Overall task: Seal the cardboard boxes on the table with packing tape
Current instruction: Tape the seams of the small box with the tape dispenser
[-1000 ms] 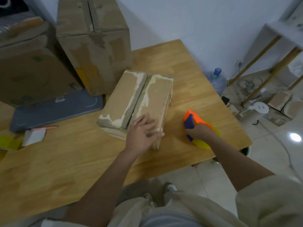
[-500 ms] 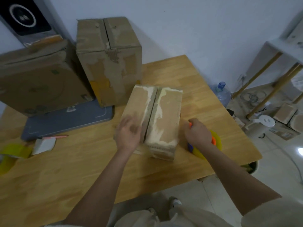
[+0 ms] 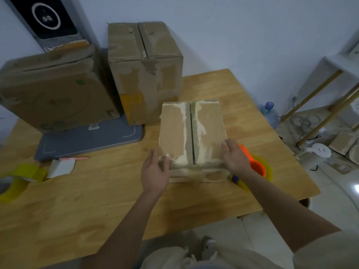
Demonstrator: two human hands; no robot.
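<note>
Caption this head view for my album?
Two open hands, left and right, square a small worn cardboard box on the wooden table.

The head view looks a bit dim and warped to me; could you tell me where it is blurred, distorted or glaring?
Head view: dim, soft light with a bluish wall; wide-angle bending shows at the edges, where the shelf frame leans; the left hand and right hand beside the small box look slightly smeared; one bright glare spot sits on the floor at right.
</note>
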